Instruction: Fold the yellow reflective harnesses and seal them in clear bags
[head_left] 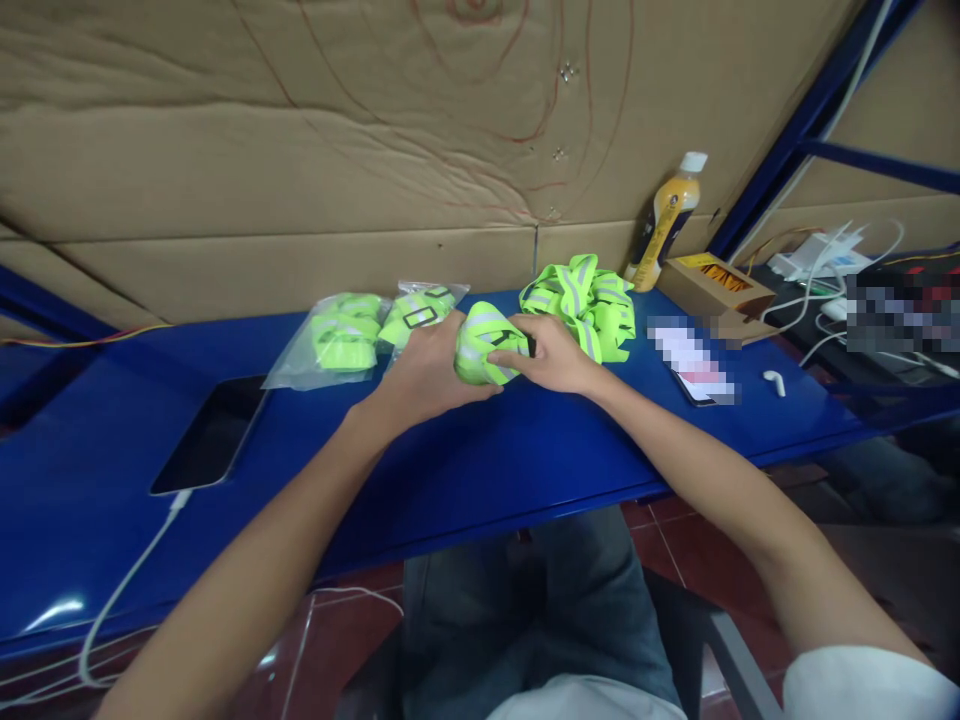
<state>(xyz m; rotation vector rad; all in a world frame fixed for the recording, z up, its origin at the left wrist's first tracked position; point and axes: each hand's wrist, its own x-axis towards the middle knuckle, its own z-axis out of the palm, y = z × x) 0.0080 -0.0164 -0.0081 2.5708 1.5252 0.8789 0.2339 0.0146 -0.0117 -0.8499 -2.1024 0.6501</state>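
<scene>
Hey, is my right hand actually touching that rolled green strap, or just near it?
Touching. The head view shows the right hand with its fingers overlapping the side of the rolled green strap, no gap between them.

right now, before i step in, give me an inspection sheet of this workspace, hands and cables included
Surface: blue table, glossy.
Straps: yellow-green roll in both hands; left bag and right bag, clear, each holding more strap; loose pile to the right.
Clutter: dark phone at left; lit phone, earbud, upright bottle and open box at right.
Left hand: holds the roll's left side.
Right hand: grips the roll's right side.
Cables: white cable plugged into the dark phone; tangled white cables beyond the box.
Surroundings: cardboard wall with red lines; blue frame; red tiled floor.
</scene>
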